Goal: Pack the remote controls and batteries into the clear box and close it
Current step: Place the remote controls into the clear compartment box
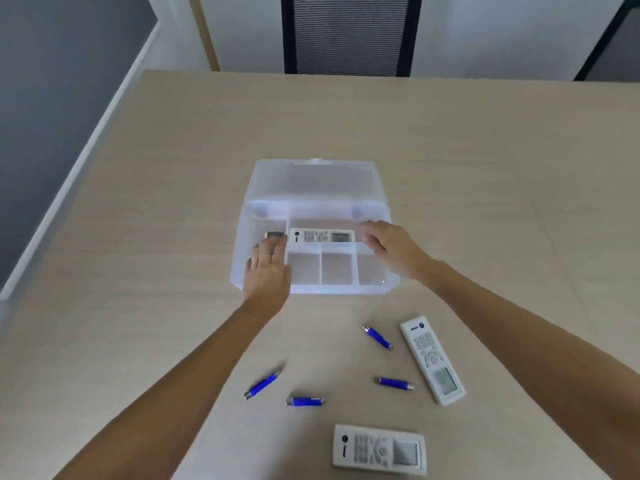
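Observation:
The clear box (346, 289) stands open mid-table, its lid (313, 183) laid back. One white remote (322, 236) lies in the long rear compartment. My right hand (391, 247) hovers just off that remote's right end, fingers loosely curled and holding nothing. My left hand (266, 271) reaches into the left compartment, fingertips on a small dark object (274, 234); the fingers hide whether they grip it. Two more white remotes (432, 360) (379, 449) and several blue batteries (262, 385) (305, 401) (394, 383) (377, 337) lie on the table in front of the box.
The light wooden table (450, 168) stretches far beyond the box. A dark mesh chair (349, 32) stands at the far edge, another chair (616, 46) at the far right. The table's left edge (104, 133) drops to a grey floor.

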`<state>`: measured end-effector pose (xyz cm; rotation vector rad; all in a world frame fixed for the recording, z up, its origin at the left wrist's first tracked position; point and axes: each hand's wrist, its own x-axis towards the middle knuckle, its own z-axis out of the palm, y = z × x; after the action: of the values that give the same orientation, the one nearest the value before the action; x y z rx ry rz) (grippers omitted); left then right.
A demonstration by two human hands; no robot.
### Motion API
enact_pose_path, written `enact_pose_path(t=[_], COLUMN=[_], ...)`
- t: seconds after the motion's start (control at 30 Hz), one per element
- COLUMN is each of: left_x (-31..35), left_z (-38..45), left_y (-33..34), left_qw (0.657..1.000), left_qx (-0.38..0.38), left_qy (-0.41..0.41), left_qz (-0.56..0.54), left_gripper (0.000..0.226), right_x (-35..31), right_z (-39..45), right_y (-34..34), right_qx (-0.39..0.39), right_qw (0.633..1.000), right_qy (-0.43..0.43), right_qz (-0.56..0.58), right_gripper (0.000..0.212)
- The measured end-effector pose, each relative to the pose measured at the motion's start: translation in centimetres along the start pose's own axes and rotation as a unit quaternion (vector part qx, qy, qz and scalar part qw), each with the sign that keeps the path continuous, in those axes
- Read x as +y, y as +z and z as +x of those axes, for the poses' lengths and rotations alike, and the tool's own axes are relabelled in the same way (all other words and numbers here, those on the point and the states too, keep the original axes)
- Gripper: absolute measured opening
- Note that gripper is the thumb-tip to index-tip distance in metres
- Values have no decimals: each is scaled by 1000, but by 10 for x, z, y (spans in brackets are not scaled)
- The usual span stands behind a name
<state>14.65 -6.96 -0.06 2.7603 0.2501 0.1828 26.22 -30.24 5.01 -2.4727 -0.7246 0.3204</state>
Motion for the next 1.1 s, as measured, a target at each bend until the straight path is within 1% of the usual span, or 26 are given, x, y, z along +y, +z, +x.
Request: enact_pose_path(t=[0.03, 0.07, 0.1, 0.13, 0.17, 0.23, 0.3, 0.4, 0.43, 0.47, 0.57, 0.63, 0.7, 0.8, 0.87, 0.93, 0.97, 1.0, 1.1], left_x=[7, 13, 20, 27, 35, 54, 76, 106, 113, 119, 127, 123, 113, 93, 82, 73, 69, 66, 59], left_z=[-16, -34, -54, -73, -90, -120, -146, -178, -186, -192, -195, -189, -172, -119, -69, -19, 4, 26, 84], left_y=[-1, 0, 2, 7, 12, 25, 40, 61, 65, 68, 67, 63, 50, 13, -15, -37, -43, -46, -42], left_qw=[999, 994, 984, 971, 955, 916, 877, 838, 833, 835, 841, 856, 880, 900, 909, 915, 917, 921, 937], left_qx=[-1, -20, -57, -109, -174, -292, -369, -423, -425, -421, -410, -426, -441, -409, -361, -313, -295, -282, -275], left_qy=[49, 106, 164, 210, 239, 275, 308, 329, 328, 324, 312, 263, 174, 70, 23, -19, -32, -39, -33], left_qz=[-21, -31, -33, -32, -33, -28, 3, 104, 130, 146, 163, 125, 28, -135, -206, -255, -267, -267, -213], left_gripper=[47, 44, 41, 39, 38, 37, 42, 71, 77, 79, 72, 72, 74, 64, 64, 56, 50, 46, 40], right_x=[12, 24, 36, 48, 59, 70, 72, 72, 72, 72, 74, 79, 85, 92, 93, 89, 86, 83, 77], right_z=[-25, -51, -78, -103, -124, -162, -189, -212, -216, -217, -217, -215, -212, -203, -193, -177, -167, -157, -125], right_y=[-4, -6, -6, -1, 6, 26, 47, 68, 72, 74, 75, 68, 53, 20, -5, -27, -36, -45, -58], right_qx=[28, 41, 37, 16, -22, -106, -143, -131, -121, -114, -107, -88, -60, -16, 6, 38, 51, 60, 69], right_qw=[999, 996, 992, 984, 973, 944, 929, 931, 932, 931, 925, 917, 906, 865, 840, 805, 792, 785, 796], right_qy=[33, 76, 124, 175, 226, 306, 334, 332, 331, 334, 362, 386, 398, 381, 356, 338, 328, 317, 286], right_qz=[6, 6, -5, -24, -44, -68, -72, -82, -89, -91, -43, 35, 133, 328, 409, 485, 513, 529, 528], right_gripper=[25, 20, 18, 18, 23, 40, 54, 72, 74, 73, 66, 57, 44, 22, 21, 24, 24, 25, 29])
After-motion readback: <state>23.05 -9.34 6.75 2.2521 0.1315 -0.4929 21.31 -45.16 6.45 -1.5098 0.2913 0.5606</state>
